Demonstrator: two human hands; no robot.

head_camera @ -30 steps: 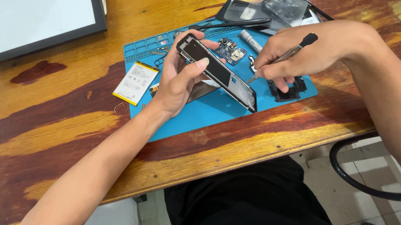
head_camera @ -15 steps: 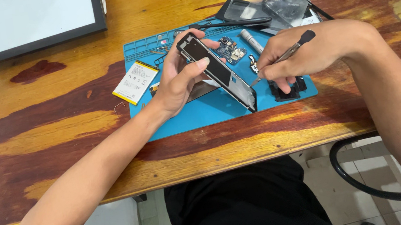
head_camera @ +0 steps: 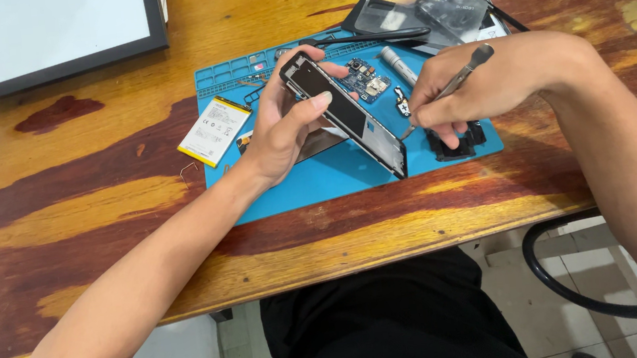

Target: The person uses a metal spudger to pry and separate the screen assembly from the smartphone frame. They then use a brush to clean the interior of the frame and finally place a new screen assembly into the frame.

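Left hand (head_camera: 288, 126) still gripping phone frame (head_camera: 343, 112), right hand (head_camera: 476, 89) holding tweezers (head_camera: 448, 90), unmoved

One phone frame (head_camera: 343, 112), one battery (head_camera: 214, 131), one circuit board (head_camera: 364, 82), one blue mat (head_camera: 319, 183).

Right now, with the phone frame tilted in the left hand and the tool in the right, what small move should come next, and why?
Probably bring the tool tip a little closer to the phone frame. The left hand holds the frame tilted on edge above the blue mat, and the right hand pinches the tool like a pen, its tip just beside the frame's lower edge.
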